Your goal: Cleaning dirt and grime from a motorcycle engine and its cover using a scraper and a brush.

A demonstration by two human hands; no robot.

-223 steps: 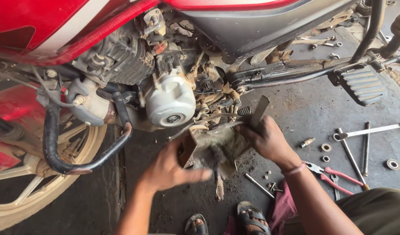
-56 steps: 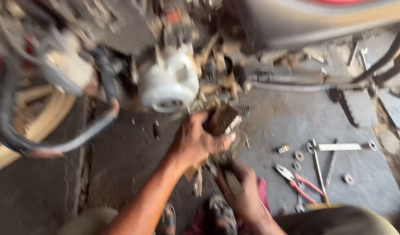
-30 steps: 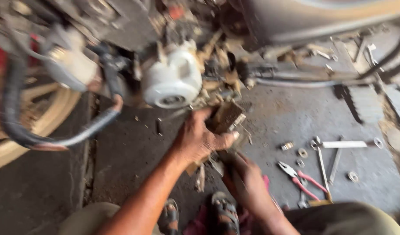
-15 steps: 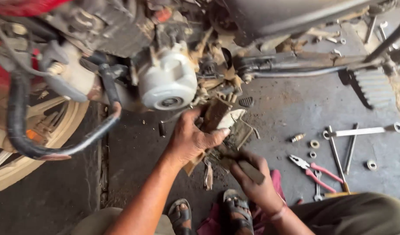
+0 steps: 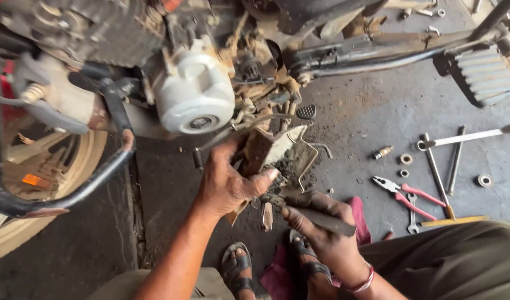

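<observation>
My left hand (image 5: 228, 183) grips a mud-caked metal bracket (image 5: 277, 151) just below the motorcycle engine, thumb pressed on its dirty face. My right hand (image 5: 321, 228) is closed on a flat dark metal tool (image 5: 327, 220), its tip lying against the lower edge of the bracket. Clumps of dried mud (image 5: 285, 169) cling to the bracket. The white round engine cover (image 5: 195, 94) sits right above my left hand. My sandalled feet (image 5: 238, 269) rest on the ground below both hands.
The motorcycle's front wheel (image 5: 38, 183) and a black crash bar (image 5: 83, 183) stand at left. A footrest bar (image 5: 377, 53) runs at upper right. Pink-handled pliers (image 5: 408, 191), spanners (image 5: 438, 172), washers (image 5: 406, 159) and a bolt (image 5: 381, 152) lie on the concrete at right. A red rag (image 5: 359, 219) lies under my right hand.
My right hand has left the bracket and dropped below it with the flat tool. My left hand now holds the bracket alone. The view has tilted and come closer.
</observation>
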